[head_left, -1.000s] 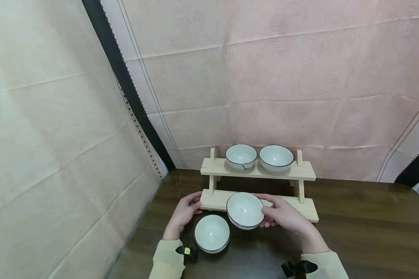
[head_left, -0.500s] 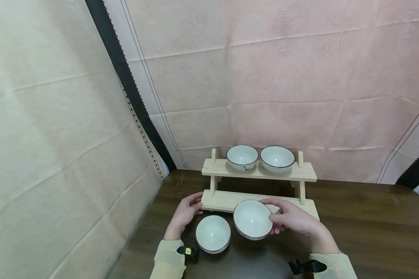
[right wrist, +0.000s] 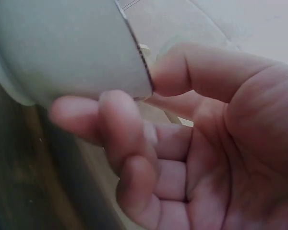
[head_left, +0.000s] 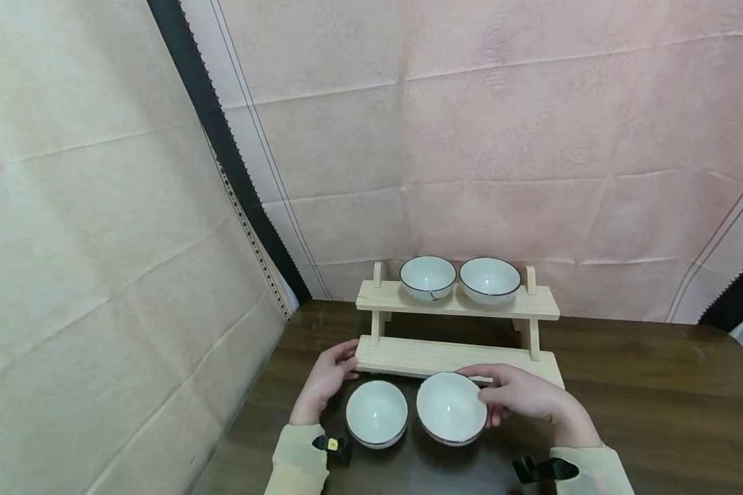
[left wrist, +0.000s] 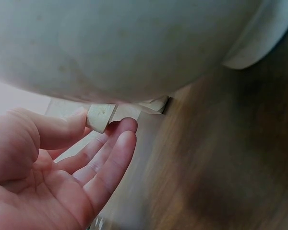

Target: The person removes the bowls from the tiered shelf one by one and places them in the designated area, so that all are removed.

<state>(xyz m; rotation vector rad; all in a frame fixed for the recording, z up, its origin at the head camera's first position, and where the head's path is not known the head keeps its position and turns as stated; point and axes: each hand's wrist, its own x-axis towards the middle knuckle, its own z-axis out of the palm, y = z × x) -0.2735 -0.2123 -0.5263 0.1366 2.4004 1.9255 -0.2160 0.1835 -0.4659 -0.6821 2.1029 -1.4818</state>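
Observation:
In the head view, my right hand pinches the right side of a white bowl with a dark rim, in front of the rack. The right wrist view shows the thumb at this bowl's rim and fingers against its outer wall; whether its foot touches the table cannot be told. My left hand grips the left end of the two-tier wooden rack's lower board, thumb on one face. Another white bowl stands on the table between the hands, looming large in the left wrist view.
Two similar bowls, a left one and a right one, sit side by side on the rack's upper board. The dark wooden table ends at a pale cloth backdrop. Another cloth wall rises at left.
My right hand has brought its bowl from over the lower board's front edge toward me and slightly right, beside the other table bowl. The left hand stays at the board's end.

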